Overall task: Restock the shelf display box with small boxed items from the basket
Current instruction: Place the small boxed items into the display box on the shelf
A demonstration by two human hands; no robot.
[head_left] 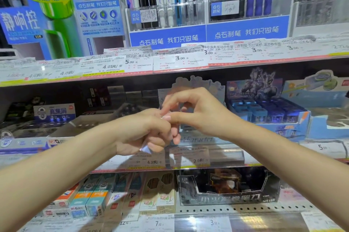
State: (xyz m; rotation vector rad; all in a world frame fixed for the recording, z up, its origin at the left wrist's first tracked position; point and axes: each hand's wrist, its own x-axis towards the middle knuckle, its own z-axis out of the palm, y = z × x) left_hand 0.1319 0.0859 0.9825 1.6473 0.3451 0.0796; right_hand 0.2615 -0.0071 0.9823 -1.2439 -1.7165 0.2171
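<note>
My left hand (pixel 145 133) is curled round a small pale lilac boxed item (pixel 146 149); only its lower corner shows below the fingers. My right hand (pixel 190 111) reaches over it, fingertips pinching at the top of the same item just above the left fist. Both hands hover in front of the middle shelf. Directly behind them stands a pale display box (pixel 196 138) with a cut-out header card (pixel 196 84); the hands hide its inside. No basket is in view.
A blue display box of small blue cartons (pixel 268 111) stands to the right. Grey and dark boxes (pixel 54 114) fill the left of the shelf. Pen racks (pixel 166 14) line the upper shelf. Pencil boxes (pixel 94 199) and a dark display box (pixel 228 186) sit on the lower shelf.
</note>
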